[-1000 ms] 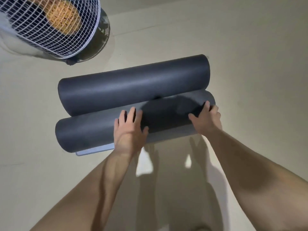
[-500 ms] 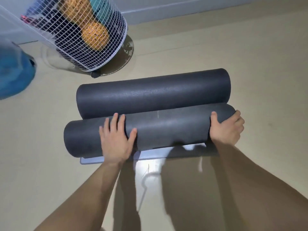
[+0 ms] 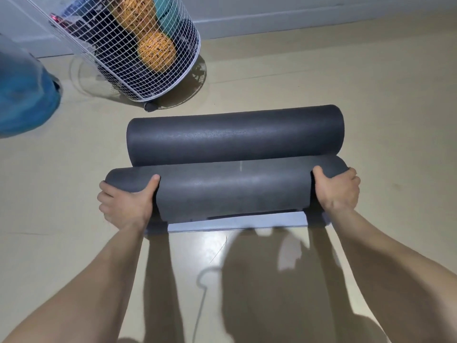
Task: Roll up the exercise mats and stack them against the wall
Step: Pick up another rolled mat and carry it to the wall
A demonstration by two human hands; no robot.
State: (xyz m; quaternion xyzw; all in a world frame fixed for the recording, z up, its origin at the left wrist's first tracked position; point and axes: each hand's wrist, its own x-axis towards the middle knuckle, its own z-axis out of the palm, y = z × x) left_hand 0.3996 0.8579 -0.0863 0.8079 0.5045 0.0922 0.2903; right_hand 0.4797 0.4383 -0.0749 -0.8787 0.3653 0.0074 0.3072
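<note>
Nearest the camera, two bare forearms are reaching down over the tan floor, throwing shadows on it. Both hands are gripping the nearer rolled mat, one at each end: the left hand is closing around the left end with its thumb lying over the top of the roll, and the right hand is clamping the right end the same way, fingers curling out of sight behind. A loose flap of the outer layer is hanging down the front of this roll, and a pale strip is showing flat on the floor under its front edge; whether that is the mat's tail or something else is unclear. Touching this roll on its far side, a second rolled mat is lying parallel to it. Beyond both are a white wire basket on casters and then the wall.

Judging by the two-ended grip, rolling is finishing and carrying is starting. Lifting next is going to call for pinning that loose flap, so the roll is not springing open, and for keeping it level on the way to the wall.
</note>
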